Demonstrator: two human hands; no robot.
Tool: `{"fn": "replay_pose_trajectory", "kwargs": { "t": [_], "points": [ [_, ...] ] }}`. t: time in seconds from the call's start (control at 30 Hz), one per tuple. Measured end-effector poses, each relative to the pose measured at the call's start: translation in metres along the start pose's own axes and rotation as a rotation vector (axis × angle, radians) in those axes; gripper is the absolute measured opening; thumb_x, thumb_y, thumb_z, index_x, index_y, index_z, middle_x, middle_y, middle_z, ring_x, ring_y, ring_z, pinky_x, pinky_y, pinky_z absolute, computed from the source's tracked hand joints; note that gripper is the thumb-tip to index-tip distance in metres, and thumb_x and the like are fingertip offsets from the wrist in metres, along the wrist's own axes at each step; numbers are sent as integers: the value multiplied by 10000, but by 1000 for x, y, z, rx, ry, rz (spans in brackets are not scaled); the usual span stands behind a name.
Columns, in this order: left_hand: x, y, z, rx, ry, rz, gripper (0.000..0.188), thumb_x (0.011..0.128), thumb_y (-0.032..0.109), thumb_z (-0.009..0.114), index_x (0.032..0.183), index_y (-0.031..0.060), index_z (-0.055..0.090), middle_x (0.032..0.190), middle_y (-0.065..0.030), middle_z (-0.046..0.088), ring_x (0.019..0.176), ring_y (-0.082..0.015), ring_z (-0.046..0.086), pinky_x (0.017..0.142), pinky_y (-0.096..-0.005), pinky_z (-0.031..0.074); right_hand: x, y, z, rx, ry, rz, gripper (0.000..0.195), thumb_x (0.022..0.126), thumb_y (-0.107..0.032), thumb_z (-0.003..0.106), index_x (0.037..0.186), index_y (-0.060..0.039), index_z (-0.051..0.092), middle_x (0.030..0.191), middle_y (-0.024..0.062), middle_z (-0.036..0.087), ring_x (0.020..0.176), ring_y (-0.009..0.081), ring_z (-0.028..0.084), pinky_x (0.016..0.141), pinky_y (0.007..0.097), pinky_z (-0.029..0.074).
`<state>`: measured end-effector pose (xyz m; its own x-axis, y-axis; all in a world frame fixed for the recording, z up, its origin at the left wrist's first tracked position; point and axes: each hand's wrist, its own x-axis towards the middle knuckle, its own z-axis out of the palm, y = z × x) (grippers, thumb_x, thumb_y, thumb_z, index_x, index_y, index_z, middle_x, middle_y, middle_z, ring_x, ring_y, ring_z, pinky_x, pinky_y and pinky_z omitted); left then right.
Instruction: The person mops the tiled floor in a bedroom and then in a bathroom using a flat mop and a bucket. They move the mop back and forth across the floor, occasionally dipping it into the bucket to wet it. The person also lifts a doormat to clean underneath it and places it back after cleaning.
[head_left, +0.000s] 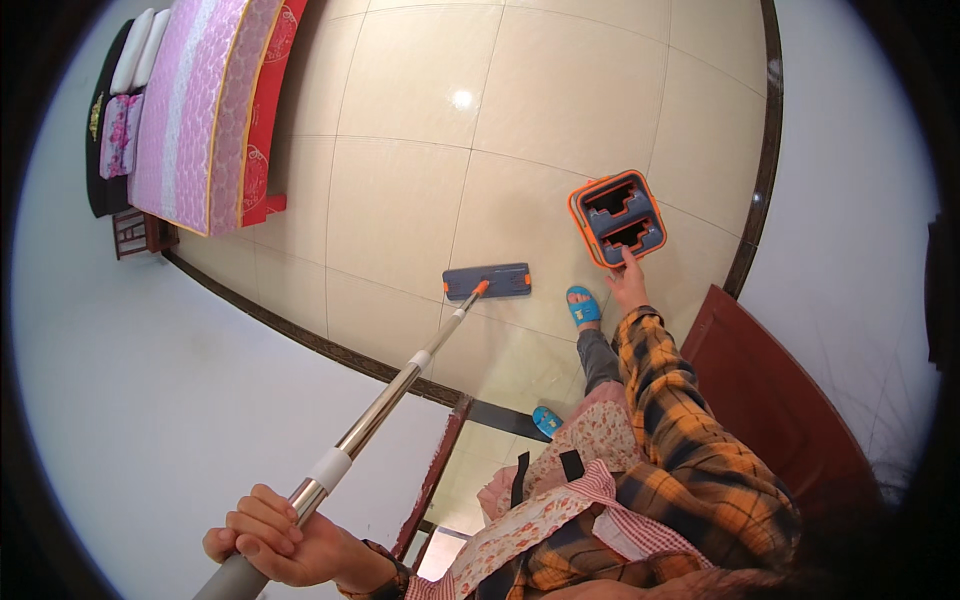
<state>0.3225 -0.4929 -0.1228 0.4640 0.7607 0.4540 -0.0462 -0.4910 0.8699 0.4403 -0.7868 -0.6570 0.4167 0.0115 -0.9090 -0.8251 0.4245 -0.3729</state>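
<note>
My left hand (281, 536) is wrapped around the grey grip of a telescopic flat mop's metal pole (382, 401). The pole runs away from me to the mop's grey rectangular head (506, 280), which rests on the tiles and has orange clips at its ends. My right hand (628, 285) is at the near edge of a grey and orange mop bucket (619, 217), with one digit over the rim and the other fingers bent against the outside. Two dark slots open in the bucket's top. Its underside is hidden, so I cannot tell whether it touches the floor.
Beige tiles (405, 187) cover the floor. A bed (191, 112) with a purple cover stands at the far left, beside a small wooden stool (139, 232). A reddish-brown door (765, 390) is at my right. My feet wear blue slippers (583, 306) near the doorway threshold (502, 418).
</note>
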Motion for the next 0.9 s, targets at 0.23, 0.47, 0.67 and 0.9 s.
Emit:
{"fn": "replay_pose_trajectory", "kwargs": {
  "t": [0.23, 0.47, 0.67, 0.9],
  "points": [
    [-2, -2, -10, -18, -13, -8, 48, 925, 74, 477, 967, 67, 455, 526, 52, 281, 493, -38, 266, 509, -194, 274, -1, 17, -10, -86, 258, 79, 455, 880, -235, 633, 1274, -94, 455, 959, 66, 572, 756, 224, 579, 590, 349, 468],
    [-10, -3, -30, 5, 7, -24, 94, 933, 129, 510, 970, 98, 430, 502, 59, 335, 441, -32, 306, 474, -197, 284, -60, -19, 14, -218, 362, -211, 366, 901, -299, 606, 1159, -54, 518, 785, 31, 533, 596, 120, 483, 475, 258, 389],
    [-19, -1, -62, -30, -8, -76, 145, 916, 148, 563, 990, 94, 450, 492, 42, 367, 432, -56, 321, 463, -210, 290, -41, -40, -35, -1152, 166, -434, 363, 822, -337, 664, 962, -4, 626, 770, 88, 608, 659, 206, 567, 613, 365, 451],
    [-46, -20, -137, -67, 25, -163, 181, 921, 189, 580, 972, 107, 426, 496, 37, 393, 436, -64, 352, 480, -221, 350, -34, -62, 4, -1542, 101, -791, 290, 782, -268, 681, 843, 8, 619, 701, 110, 621, 647, 232, 604, 600, 383, 477]
  ]
}}
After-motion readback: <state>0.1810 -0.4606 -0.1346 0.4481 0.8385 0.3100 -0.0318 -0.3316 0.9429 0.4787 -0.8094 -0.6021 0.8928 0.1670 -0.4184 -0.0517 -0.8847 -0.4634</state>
